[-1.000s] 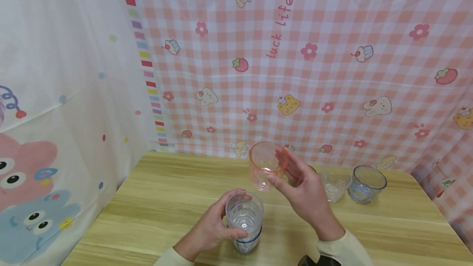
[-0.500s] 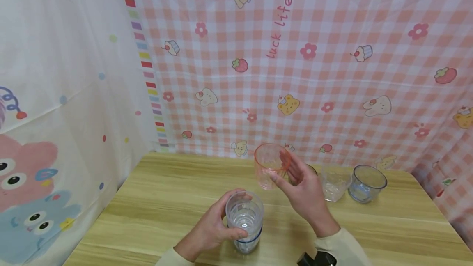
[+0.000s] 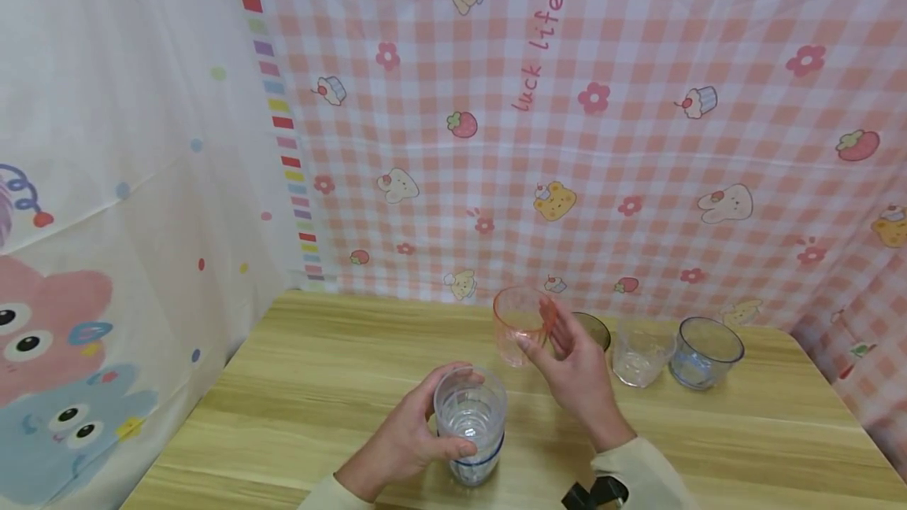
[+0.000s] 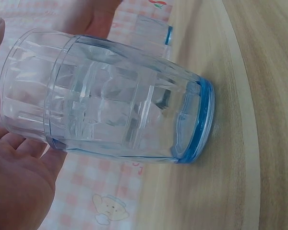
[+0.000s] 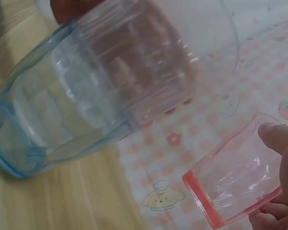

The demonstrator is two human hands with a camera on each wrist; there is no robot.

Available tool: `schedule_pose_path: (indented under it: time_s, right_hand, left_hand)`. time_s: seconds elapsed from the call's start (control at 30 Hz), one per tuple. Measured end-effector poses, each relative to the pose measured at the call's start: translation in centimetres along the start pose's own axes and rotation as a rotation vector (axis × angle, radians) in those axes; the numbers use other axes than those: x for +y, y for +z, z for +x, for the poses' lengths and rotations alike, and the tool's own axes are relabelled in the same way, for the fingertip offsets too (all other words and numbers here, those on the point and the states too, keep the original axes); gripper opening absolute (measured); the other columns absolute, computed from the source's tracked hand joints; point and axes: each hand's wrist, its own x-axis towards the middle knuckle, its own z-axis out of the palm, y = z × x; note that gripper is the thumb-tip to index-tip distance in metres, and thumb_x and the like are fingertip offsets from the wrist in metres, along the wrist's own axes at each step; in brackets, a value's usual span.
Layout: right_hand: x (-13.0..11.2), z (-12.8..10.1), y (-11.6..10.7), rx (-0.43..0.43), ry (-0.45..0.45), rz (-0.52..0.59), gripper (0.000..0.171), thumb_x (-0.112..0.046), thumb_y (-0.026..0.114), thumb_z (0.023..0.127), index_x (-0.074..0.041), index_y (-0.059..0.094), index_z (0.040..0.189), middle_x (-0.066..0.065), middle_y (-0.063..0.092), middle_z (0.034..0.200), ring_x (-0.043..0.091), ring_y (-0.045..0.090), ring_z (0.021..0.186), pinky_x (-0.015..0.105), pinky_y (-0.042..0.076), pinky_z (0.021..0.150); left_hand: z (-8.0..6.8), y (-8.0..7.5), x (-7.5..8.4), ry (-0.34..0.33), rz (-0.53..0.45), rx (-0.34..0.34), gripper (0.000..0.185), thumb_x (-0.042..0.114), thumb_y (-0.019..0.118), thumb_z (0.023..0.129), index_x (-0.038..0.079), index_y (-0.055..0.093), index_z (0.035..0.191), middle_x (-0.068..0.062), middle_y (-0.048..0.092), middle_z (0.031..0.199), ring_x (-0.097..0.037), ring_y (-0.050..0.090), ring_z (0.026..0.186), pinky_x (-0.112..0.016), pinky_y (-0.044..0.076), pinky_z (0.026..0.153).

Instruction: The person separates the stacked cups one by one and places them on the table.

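Head cam: I've got the left hand (image 3: 400,447) wrapped round the stacked clear cups (image 3: 469,425), fingers curled on the wall, thumb up near the rim. The stack stands upright on the wooden table (image 3: 298,384), base with a blue band touching the wood. The right hand (image 3: 574,364) is up and away from that grip, toward the back of the table, pinching the pink cup (image 3: 520,323) at its rim and side between thumb and fingers. That cup looks lifted clear of the table, though from this angle I can't be sure its base isn't touching. Just beyond the right hand's fingers a dark cup (image 3: 594,329) is half hidden; further out to the hand's right stand a clear cup (image 3: 641,352) and a bluish cup (image 3: 705,351), well apart from both grips.

Left wrist cam: the stacked clear cups (image 4: 110,110) fill the frame, one nested in the other, blue-tinted base (image 4: 201,122) flat against the table. Palm and thumb of the left hand (image 4: 14,177) press the wall near the open end. Grip closed firmly on it.

Right wrist cam: the pink cup (image 5: 235,179) sits in the right hand's fingertips (image 5: 278,139), red rim pointing away from the palm. Fingers closed on its side. The stacked clear cups (image 5: 101,91) loom large and blurred well below that grip, blue base on the wood.
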Motion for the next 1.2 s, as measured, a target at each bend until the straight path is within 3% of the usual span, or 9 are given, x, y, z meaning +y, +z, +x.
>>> schedule_pose_path:
  time_s: [0.23,0.73,1.2]
  right_hand:
    - [1.2,0.1,0.4,0.014,0.047,-0.052,0.087,-0.024,0.084,0.097,-0.002,0.035,0.166,0.018,0.045,0.168,0.034,0.047,0.154,0.035,0.043,0.120]
    - [3.3,0.2,1.2,0.027,0.119,-0.116,0.088,-0.031,0.083,0.098,-0.009,0.034,0.168,0.016,0.041,0.170,0.034,0.045,0.155,0.039,0.041,0.123]
    - [5.0,0.1,2.3,0.017,0.141,-0.172,0.086,-0.022,0.081,0.099,0.000,0.032,0.167,0.025,0.040,0.168,0.040,0.043,0.155,0.050,0.039,0.126]
  left_hand:
    - [0.0,0.0,0.1,-0.004,0.011,0.001,0.086,0.030,0.093,0.087,-0.001,0.047,0.153,-0.021,0.064,0.147,-0.011,0.062,0.133,-0.025,0.047,0.115]
    - [0.0,0.0,-0.2,0.008,0.032,-0.004,0.088,0.039,0.090,0.090,-0.002,0.046,0.153,-0.021,0.065,0.147,-0.013,0.063,0.132,-0.027,0.048,0.114]
    - [0.0,0.0,-0.3,0.016,0.019,0.000,0.081,0.035,0.091,0.090,0.005,0.049,0.153,-0.022,0.065,0.146,-0.013,0.064,0.131,-0.026,0.050,0.112]
